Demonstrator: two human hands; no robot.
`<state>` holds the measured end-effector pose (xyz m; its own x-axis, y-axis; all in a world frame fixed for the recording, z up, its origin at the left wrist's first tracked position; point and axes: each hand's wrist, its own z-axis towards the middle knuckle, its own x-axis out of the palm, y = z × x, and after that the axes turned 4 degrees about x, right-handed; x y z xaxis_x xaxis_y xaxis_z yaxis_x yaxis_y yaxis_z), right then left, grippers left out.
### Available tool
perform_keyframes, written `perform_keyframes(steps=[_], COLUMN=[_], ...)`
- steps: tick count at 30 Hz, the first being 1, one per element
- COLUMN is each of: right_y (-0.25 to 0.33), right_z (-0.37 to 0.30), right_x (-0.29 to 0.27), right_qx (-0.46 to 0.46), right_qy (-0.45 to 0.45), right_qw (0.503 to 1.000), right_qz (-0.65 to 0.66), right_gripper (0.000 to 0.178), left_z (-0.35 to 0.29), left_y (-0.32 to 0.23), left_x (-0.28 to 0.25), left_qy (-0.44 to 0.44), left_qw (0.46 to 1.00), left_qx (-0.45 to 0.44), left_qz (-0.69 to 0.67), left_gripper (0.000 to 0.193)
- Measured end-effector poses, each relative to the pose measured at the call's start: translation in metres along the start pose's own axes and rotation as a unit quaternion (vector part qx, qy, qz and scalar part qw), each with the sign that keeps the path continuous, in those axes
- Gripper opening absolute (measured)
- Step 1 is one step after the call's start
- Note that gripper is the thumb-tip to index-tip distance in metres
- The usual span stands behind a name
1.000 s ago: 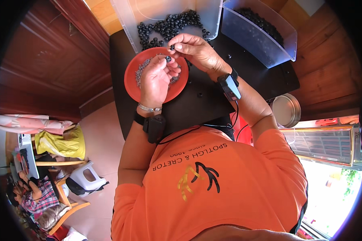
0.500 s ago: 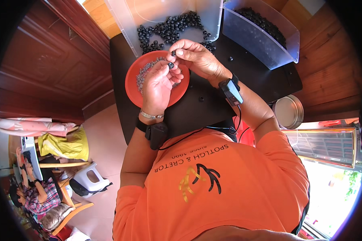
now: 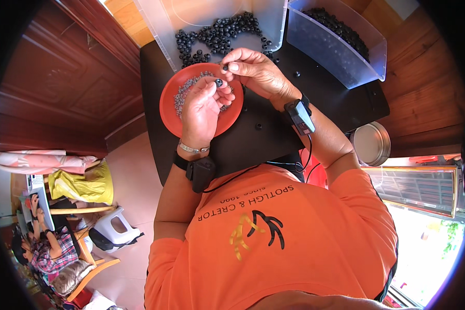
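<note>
My left hand (image 3: 200, 109) pinches a small round black plastic piece with a hole (image 3: 219, 82) between thumb and fingertips, palm turned up. Close beside it, my right hand (image 3: 257, 73) holds another small black piece (image 3: 225, 67) between thumb and forefinger. The two pieces are near each other but apart. Both hands are above an orange bowl (image 3: 166, 106) that contains many tiny silvery-grey parts (image 3: 181, 98). Behind the bowl, a clear plastic bin (image 3: 163, 49) lies with its open side toward me, and many round black pieces (image 3: 219, 39) spill from it.
At the far right of the black table (image 3: 232, 147) stands a translucent tub (image 3: 336, 54) of dark pieces. Stray black pieces (image 3: 259, 126) lie on the tabletop. A round metal tin (image 3: 371, 144) is beside its right edge. Another person (image 3: 51, 250) sits at the far left, near a white stool (image 3: 116, 230).
My right hand has shifted slightly up, and its black piece has moved a little away from the one in my left hand. My left hand is almost unmoved.
</note>
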<state>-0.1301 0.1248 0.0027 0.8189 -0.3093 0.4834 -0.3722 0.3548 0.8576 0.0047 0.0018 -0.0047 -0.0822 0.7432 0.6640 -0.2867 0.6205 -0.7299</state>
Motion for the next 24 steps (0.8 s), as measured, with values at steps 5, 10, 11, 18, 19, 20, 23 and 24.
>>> perform_keyframes(steps=[5, 10, 11, 18, 19, 20, 23, 24], right_y=[0.003, 0.012, 0.013, 0.013, 0.014, 0.015, 0.018, 0.019], right_z=[-0.003, -0.006, -0.007, -0.008, -0.008, -0.008, -0.009, -0.01], right_x=[0.007, 0.014, 0.016, 0.018, 0.019, 0.019, 0.021, 0.022], right_qx=[0.002, -0.018, -0.026, -0.09, -0.094, -0.097, -0.111, -0.111], right_qy=[-0.016, -0.045, -0.057, 0.005, 0.008, 0.011, 0.02, 0.02], right_qw=[0.999, 0.987, 0.975, 0.957, 0.948, 0.937, 0.921, 0.921], right_qz=[-0.035, -0.155, -0.215, -0.277, -0.305, -0.334, -0.373, -0.372], right_gripper=[0.019, 0.017, 0.016, 0.014, 0.014, 0.014, 0.017, 0.017], left_z=[-0.001, 0.001, 0.0, -0.001, 0.0, 0.0, 0.001, 0.001], left_y=[-0.001, 0.0, 0.0, 0.0, 0.0, 0.0, 0.001, 0.001], left_x=[0.0, -0.002, -0.001, 0.001, 0.0, -0.001, -0.001, -0.001], left_qy=[0.002, -0.004, -0.008, -0.025, -0.026, -0.027, -0.03, -0.031], left_qw=[1.0, 1.0, 1.0, 0.998, 0.998, 0.998, 0.998, 0.998], left_qx=[0.001, -0.008, -0.005, -0.011, -0.011, -0.014, -0.017, -0.016], left_qz=[0.001, 0.004, 0.013, 0.051, 0.051, 0.051, 0.051, 0.05], left_gripper=[0.016, 0.016, 0.016, 0.017, 0.017, 0.017, 0.017, 0.018])
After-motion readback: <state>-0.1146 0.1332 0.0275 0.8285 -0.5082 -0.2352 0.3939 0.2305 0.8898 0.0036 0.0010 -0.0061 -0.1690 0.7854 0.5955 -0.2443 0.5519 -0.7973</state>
